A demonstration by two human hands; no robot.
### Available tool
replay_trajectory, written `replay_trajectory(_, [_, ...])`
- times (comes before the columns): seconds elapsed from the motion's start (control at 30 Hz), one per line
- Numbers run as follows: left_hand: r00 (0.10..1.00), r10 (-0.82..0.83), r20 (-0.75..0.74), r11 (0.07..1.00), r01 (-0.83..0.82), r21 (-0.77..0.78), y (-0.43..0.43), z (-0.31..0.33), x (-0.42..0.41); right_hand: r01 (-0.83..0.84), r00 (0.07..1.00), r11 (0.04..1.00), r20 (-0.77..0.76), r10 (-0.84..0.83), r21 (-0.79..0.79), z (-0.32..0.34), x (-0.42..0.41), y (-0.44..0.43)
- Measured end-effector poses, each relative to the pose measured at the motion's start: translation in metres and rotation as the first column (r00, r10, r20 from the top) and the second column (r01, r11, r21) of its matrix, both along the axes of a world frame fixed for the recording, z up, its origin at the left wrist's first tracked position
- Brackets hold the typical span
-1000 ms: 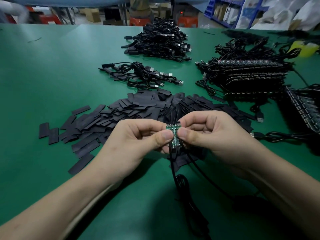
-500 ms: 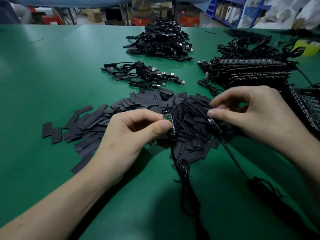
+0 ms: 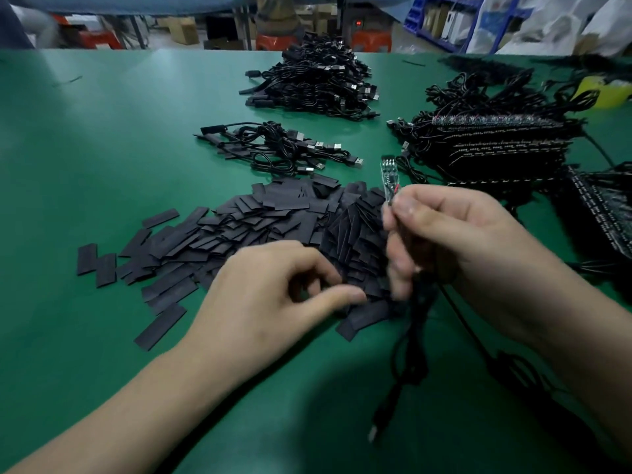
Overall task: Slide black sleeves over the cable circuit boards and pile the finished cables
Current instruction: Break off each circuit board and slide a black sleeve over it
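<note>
PCB (image 3: pixel 389 176) upright in R hand (image 3: pixel 455 241), near sleeves (image 3: pixel 273 217)

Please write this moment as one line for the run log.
step: fetch sleeve | right hand: holds circuit board upright, bare | left hand: on sleeve pile, grip unclear

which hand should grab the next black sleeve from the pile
Left. The left hand is right over the pile of black sleeves, thumb and forefinger at its near edge. The right hand is occupied, pinching the bare circuit board upright.
</note>
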State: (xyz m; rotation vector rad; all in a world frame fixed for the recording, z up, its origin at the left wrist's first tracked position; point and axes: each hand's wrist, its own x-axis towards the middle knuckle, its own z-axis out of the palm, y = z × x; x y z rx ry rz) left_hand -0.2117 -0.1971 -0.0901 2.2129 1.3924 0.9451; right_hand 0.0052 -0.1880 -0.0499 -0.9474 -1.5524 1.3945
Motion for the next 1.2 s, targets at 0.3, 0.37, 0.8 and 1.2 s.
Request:
replay_trajectory(0.3, [0.981, 0.073, -0.182, 0.997, -0.069, 0.028, -0.007, 0.006, 0.004, 0.007, 0.988, 0.981, 0.151, 0.023, -0.195, -0.015, -0.009, -0.003])
replay_trajectory(0.37, [0.974, 0.083, -0.209, 0.995, -0.069, 0.072, -0.006, 0.007, 0.003, 0.031, 0.983, 0.979, 0.181, 0.006, -0.201, -0.016, -0.011, -0.004])
replay_trajectory(0.8, [0.984, -0.003, 0.177, 0.997, -0.009, 0.071, 0.000, 0.001, -0.001, 0.118, 0.979, 0.987, 0.176, -0.098, -0.106, -0.022, -0.012, -0.006])
replay_trajectory(1.2, [0.976, 0.035, 0.215, 0.984, -0.070, 0.161, 0.005, 0.004, -0.008, 0.092, 0.920, 0.990, 0.372, -0.126, 0.110, -0.010, 0.000, -0.002])
